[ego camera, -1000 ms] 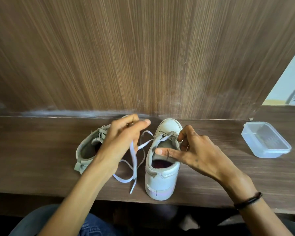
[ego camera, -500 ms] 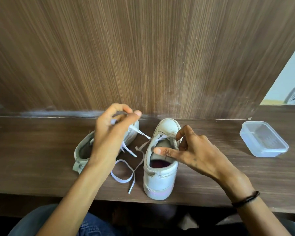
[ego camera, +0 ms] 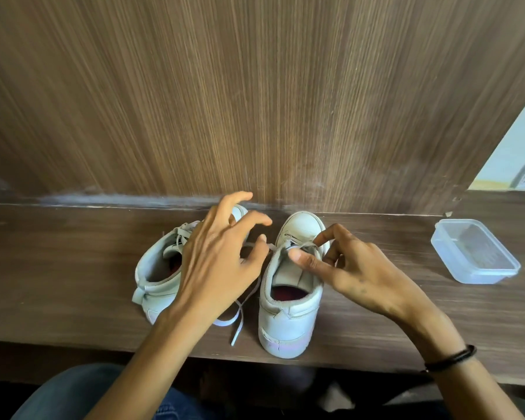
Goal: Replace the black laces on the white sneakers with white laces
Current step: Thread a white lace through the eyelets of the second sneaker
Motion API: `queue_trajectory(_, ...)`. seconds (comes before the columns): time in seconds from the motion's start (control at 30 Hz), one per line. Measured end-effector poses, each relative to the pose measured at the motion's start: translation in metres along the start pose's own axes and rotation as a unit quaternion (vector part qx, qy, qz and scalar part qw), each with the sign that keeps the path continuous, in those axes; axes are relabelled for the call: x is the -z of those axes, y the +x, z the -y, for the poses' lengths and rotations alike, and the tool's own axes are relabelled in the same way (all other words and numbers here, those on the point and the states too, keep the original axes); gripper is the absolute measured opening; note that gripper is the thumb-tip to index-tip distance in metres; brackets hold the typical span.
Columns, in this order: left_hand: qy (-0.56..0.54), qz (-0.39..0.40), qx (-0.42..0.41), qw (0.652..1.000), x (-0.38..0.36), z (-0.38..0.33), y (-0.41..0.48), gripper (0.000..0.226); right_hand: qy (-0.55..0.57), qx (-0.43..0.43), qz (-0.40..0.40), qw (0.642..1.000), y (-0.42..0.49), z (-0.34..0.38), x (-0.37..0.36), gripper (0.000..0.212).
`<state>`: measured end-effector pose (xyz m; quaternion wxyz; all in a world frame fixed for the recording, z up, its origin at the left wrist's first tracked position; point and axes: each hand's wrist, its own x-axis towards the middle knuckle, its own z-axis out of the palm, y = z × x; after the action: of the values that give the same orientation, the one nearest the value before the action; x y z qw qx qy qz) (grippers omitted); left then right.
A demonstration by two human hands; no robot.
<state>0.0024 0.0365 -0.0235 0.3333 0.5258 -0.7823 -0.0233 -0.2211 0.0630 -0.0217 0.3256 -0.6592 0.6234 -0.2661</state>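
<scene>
Our left hand (ego camera: 222, 262), at 9 o'clock of the sneaker (ego camera: 285, 322), lets the white lace (ego camera: 236, 328) go; right hand (ego camera: 361, 274) still pinches it: pull finished, we reckon

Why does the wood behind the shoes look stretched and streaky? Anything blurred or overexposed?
Head view: wide-angle lens fans the grain of the wood panel outward, smeared toward the corners; the right sneaker and the right hand pinching its white lace look fairly sharp; the daylit gap at upper right is washed out.
</scene>
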Motion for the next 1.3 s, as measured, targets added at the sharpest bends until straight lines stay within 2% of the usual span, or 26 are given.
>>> queue_trajectory(0.13,-0.027,0.061,-0.075,0.995,-0.001,0.008,0.001,0.029,0.085,0.016,-0.009,0.996,0.003,-0.004,0.006,0.039)
queue_trajectory(0.23,-0.052,0.093,-0.092,0.990,-0.002,0.013,-0.003,0.027,0.131,0.027,0.007,0.991,0.007,-0.008,0.009,0.022)
queue_trajectory(0.5,-0.046,0.085,-0.132,0.987,-0.001,0.017,0.003,0.025,0.195,0.042,0.058,0.978,0.010,-0.012,0.012,0.014)
queue_trajectory(0.57,-0.048,0.093,-0.128,0.986,0.001,0.018,0.003,0.027,0.203,0.039,0.060,0.977,0.011,-0.012,0.012,0.012)
queue_trajectory(0.7,-0.106,0.132,-0.075,0.983,0.008,0.017,0.003,0.011,0.237,0.021,0.044,0.970,0.013,-0.012,0.011,0.009)
queue_trajectory(0.83,-0.140,0.158,-0.040,0.977,0.010,0.012,0.001,0.007,0.243,0.011,0.037,0.969,0.012,-0.009,0.008,0.010)
queue_trajectory(0.97,-0.142,0.151,-0.059,0.977,0.009,0.010,-0.001,0.022,0.197,0.060,0.023,0.978,0.009,-0.001,0.007,0.012)
queue_trajectory(1.03,-0.135,0.123,-0.084,0.980,0.009,0.010,-0.001,0.021,0.105,0.100,0.009,0.989,0.006,0.004,0.002,0.019)
queue_trajectory(1.13,-0.137,0.081,-0.120,0.980,0.007,0.014,0.000,0.011,-0.055,0.150,-0.067,0.985,0.004,0.004,-0.011,0.028)
queue_trajectory(1.3,-0.140,0.076,-0.141,0.977,0.004,0.023,-0.004,0.017,-0.058,0.169,-0.144,0.973,0.006,-0.003,-0.023,0.027)
